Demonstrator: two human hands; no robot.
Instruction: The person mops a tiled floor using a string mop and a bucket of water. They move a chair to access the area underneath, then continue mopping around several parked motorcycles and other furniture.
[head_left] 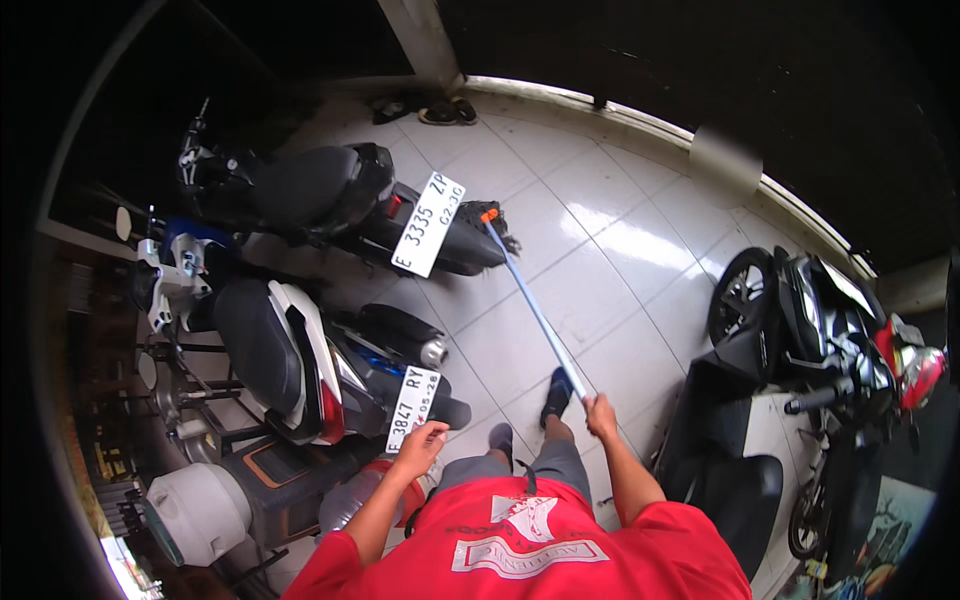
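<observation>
My right hand [601, 416] is closed around the upper end of a mop's light blue handle [538, 312]. That handle slants away to an orange joint and a dark, stringy mop head [508, 222] on the tiled floor, beside the rear of a black motorbike [300, 190]. My left hand [421, 447] is raised with loosely bent fingers and nothing visible in them. In the picture it overlaps the white number plate [410, 398] of a blue and white motorbike [265, 340]; whether it touches the plate I cannot tell.
More motorbikes stand on the right, one with a black front wheel [741, 296]. A whitish tank-like container [200, 512] and a clear plastic bottle [345, 505] are at the lower left. Shoes [447, 111] lie by the far wall. Light reflects off the floor tiles [610, 235].
</observation>
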